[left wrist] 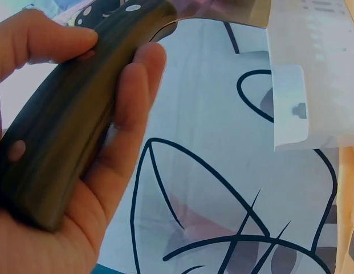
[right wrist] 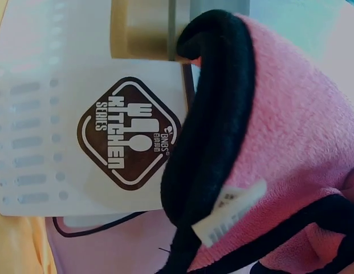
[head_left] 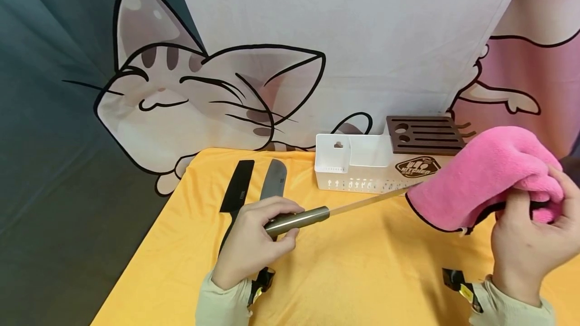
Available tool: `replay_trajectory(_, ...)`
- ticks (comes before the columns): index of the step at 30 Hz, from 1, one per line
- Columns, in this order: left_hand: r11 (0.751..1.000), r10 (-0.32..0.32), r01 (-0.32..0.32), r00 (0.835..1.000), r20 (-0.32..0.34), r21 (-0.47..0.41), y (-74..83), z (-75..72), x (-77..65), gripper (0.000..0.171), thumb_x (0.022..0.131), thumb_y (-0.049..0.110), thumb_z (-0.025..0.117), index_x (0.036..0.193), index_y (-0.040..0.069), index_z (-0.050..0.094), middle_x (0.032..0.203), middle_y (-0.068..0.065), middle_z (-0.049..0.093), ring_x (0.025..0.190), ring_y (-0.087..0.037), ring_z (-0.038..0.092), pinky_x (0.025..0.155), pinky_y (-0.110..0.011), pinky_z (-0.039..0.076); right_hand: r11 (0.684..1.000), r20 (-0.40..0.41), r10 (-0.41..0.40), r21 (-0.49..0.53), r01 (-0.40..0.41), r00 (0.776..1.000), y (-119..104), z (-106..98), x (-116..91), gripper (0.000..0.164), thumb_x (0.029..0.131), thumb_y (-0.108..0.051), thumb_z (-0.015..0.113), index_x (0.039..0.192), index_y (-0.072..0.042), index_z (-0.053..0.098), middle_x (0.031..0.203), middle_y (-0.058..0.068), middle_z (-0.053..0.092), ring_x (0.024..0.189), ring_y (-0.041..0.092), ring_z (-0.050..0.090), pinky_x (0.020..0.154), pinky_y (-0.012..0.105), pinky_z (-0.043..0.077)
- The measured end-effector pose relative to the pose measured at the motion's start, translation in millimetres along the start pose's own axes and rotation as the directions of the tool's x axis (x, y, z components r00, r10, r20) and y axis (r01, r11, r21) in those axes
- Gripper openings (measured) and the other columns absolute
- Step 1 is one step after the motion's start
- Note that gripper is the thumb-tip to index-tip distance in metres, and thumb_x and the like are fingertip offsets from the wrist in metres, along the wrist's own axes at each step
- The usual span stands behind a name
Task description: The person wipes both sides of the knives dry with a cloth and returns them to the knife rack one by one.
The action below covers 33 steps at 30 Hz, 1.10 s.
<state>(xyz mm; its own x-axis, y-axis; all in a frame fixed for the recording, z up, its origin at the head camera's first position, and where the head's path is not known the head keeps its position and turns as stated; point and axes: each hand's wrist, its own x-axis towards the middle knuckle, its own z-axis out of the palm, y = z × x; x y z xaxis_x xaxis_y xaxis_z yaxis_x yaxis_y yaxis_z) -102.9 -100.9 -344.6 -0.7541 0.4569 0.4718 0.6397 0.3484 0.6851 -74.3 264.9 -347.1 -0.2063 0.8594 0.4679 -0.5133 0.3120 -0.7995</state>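
Observation:
My left hand (head_left: 251, 248) grips a knife by its dark handle (head_left: 296, 221), with rivets showing in the left wrist view. The blade (head_left: 369, 204) points right, seen nearly edge-on, and its far part is hidden by a pink cloth (head_left: 485, 185) with black edging. That cloth is bunched in my right hand (head_left: 532, 245), thumb and fingers curled into its folds. The right wrist view shows the cloth's black edge against the shiny blade (right wrist: 142, 28) and a small white label (right wrist: 231, 211) on it. Both hands are raised above the yellow-covered table.
A black-bladed knife (head_left: 240, 182) and a grey-bladed knife (head_left: 275, 177) lie at the left of the yellow cloth (head_left: 362, 270). Behind the held blade stands a white kitchen holder (head_left: 362, 180) with a brown slotted top (head_left: 426, 135). A cat-printed curtain (head_left: 272, 9) hangs behind.

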Motion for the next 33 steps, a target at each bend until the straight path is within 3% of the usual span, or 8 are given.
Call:
replay_trajectory(4,0.999,0.016,-0.017,0.999,-0.040,-0.039,-0.6,-2.8,0.4,0.028,0.081,0.004,0.078,0.106,0.017,0.075,0.107,0.007,0.071,0.088,-0.010,0.067,0.074,-0.026,0.055,0.998,-0.016,0.011,-0.064,-0.012,1.000,0.5,-2.4,1.3,0.025,0.084,-0.004,0.073,0.108,0.002,0.074,0.080,-0.001,0.063,0.064,0.003,0.054,0.067,0.016,0.043)
replay_trajectory(12,0.993,-0.009,-0.007,0.991,-0.135,-0.120,-5.3,-7.7,0.5,0.023,0.084,0.008,0.081,0.105,0.013,0.075,0.099,0.001,0.074,0.080,-0.014,0.069,0.069,-0.026,0.056,1.000,-0.004,0.007,0.016,-0.007,1.000,-2.7,0.6,-1.2,0.025,0.083,-0.001,0.072,0.107,0.004,0.074,0.089,0.005,0.067,0.066,0.005,0.056,0.069,0.017,0.045)
replay_trajectory(19,0.970,-0.093,0.033,0.965,-0.244,-0.241,-9.9,-13.5,-0.2,0.026,0.077,0.000,0.085,0.100,0.009,0.074,0.098,-0.003,0.076,0.075,-0.019,0.072,0.064,-0.029,0.057,0.987,0.033,-0.109,-0.119,0.112,0.993,-6.6,4.1,-3.5,0.024,0.084,-0.005,0.070,0.106,0.001,0.076,0.079,-0.008,0.062,0.062,-0.001,0.045,0.065,0.014,0.034)
replay_trajectory(24,0.952,-0.131,0.041,0.951,-0.280,-0.305,-10.1,-13.5,4.3,0.029,0.075,-0.004,0.085,0.099,0.005,0.072,0.096,-0.008,0.076,0.079,-0.023,0.072,0.065,-0.031,0.058,0.979,0.035,-0.127,-0.154,0.131,0.991,-6.4,4.2,-4.5,0.024,0.084,-0.006,0.070,0.106,0.000,0.076,0.081,-0.010,0.064,0.065,-0.001,0.045,0.067,0.015,0.035)
replay_trajectory(27,0.957,-0.110,0.022,0.950,-0.293,-0.288,-9.2,-14.3,12.0,0.031,0.074,-0.005,0.085,0.100,0.004,0.071,0.093,-0.009,0.075,0.076,-0.021,0.070,0.062,-0.027,0.056,0.976,0.035,-0.125,-0.176,0.130,0.991,-6.5,3.8,-4.0,0.024,0.084,-0.007,0.069,0.107,-0.001,0.077,0.083,-0.011,0.065,0.067,-0.001,0.047,0.067,0.015,0.035)
replay_trajectory(33,0.959,-0.013,-0.061,0.966,-0.258,-0.277,-4.0,-20.0,39.7,0.037,0.074,-0.010,0.083,0.105,-0.003,0.066,0.097,-0.013,0.074,0.082,-0.020,0.070,0.065,-0.026,0.055,0.975,0.031,-0.125,-0.178,0.129,0.992,-7.5,3.9,-3.6,0.025,0.084,-0.007,0.069,0.107,-0.002,0.077,0.080,-0.011,0.063,0.063,-0.001,0.044,0.065,0.014,0.033)
